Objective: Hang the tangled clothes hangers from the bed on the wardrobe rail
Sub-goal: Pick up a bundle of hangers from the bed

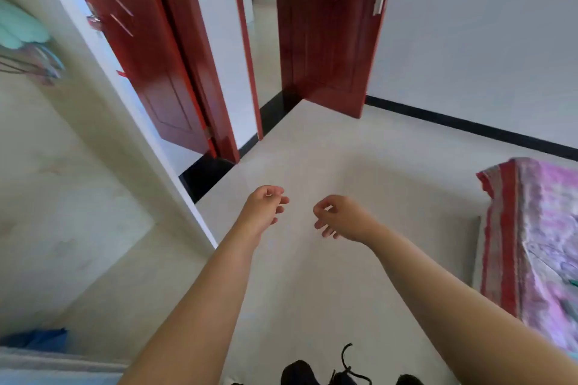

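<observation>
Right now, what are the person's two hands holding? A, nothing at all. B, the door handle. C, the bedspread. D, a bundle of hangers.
A: the left hand and the right hand hang over the bare floor with fingers loosely curled and nothing in either grip, well clear of the bed.

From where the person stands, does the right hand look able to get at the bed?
Probably yes. The right hand hangs empty over bare floor, and the bed lies just off to that side with nothing between them; a sideways reach or small step should do.
</observation>
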Available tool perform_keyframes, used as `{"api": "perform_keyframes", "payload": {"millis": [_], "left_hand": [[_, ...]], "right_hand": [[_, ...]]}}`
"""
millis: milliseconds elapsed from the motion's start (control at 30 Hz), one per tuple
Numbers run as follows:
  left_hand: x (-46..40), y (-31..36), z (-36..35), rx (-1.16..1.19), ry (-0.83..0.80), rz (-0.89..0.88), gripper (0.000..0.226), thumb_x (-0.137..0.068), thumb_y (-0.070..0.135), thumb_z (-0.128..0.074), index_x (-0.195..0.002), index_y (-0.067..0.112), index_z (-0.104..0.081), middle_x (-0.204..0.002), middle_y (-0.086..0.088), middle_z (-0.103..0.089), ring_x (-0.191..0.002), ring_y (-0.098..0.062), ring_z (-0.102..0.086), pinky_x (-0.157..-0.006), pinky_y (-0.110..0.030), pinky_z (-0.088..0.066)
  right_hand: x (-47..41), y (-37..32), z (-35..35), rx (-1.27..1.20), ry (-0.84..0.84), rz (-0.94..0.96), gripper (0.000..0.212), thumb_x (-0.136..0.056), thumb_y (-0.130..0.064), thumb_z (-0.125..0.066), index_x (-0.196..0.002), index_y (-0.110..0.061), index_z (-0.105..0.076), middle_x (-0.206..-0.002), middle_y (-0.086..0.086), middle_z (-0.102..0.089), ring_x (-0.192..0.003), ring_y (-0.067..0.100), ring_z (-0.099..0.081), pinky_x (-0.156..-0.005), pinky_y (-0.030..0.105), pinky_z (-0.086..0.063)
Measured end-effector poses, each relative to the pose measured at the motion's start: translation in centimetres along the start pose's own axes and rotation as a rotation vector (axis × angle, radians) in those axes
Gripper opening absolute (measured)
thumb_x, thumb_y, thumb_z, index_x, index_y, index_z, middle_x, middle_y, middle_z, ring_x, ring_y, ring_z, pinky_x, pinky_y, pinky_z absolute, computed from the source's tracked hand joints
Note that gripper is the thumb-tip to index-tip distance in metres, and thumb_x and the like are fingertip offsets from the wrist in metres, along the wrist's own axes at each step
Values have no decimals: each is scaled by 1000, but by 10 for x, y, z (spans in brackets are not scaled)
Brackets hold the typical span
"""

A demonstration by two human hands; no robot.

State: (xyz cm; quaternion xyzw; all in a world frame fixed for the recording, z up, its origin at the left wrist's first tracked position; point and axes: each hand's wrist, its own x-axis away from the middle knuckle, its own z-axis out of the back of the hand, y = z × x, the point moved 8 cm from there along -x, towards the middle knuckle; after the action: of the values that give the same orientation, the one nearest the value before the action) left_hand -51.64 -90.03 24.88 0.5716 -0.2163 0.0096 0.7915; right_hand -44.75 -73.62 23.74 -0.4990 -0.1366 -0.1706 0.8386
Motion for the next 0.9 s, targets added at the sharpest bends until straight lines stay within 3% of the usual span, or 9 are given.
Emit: {"api": "perform_keyframes", "payload": {"millis": [200,533,767,900], "left_hand": [[5,30,-212,-101,-306,-24,18,-100,24,-42,-106,18,-58,-102,3,-68,-84,-12,-60,-71,-25,-47],[6,55,-506,-347,-796,-105,16,-102,18,-40,-104,17,-56,-90,4,-63,-69,-7,-53,-59,-22,-40],[30,60,-658,-565,-1052,-169,21,-102,14,-39,-87,22,-52,-81,7,-61,-64,-6,-50,-55,-21,-36],[57,39,-728,-681,-1152,-170,16,-102,14,-39,-95,18,-54,-83,7,-62,-64,-6,-51,-56,-21,-37]], "right_hand": [[69,134,141,-142,278,-182,17,-96,-29,-48,-104,-17,-57,-89,-1,-73,-69,16,-69,-65,29,-55],[155,334,288,-468,732,-478,18,-98,-23,-49,-102,-8,-58,-81,3,-71,-61,16,-65,-66,34,-56],[210,432,324,-755,999,-648,16,-99,-21,-50,-101,-7,-58,-86,11,-71,-66,20,-65,-64,31,-56],[247,505,326,-966,1125,-711,19,-98,-21,-51,-108,-6,-57,-91,12,-70,-71,21,-64,-64,33,-57]]}}
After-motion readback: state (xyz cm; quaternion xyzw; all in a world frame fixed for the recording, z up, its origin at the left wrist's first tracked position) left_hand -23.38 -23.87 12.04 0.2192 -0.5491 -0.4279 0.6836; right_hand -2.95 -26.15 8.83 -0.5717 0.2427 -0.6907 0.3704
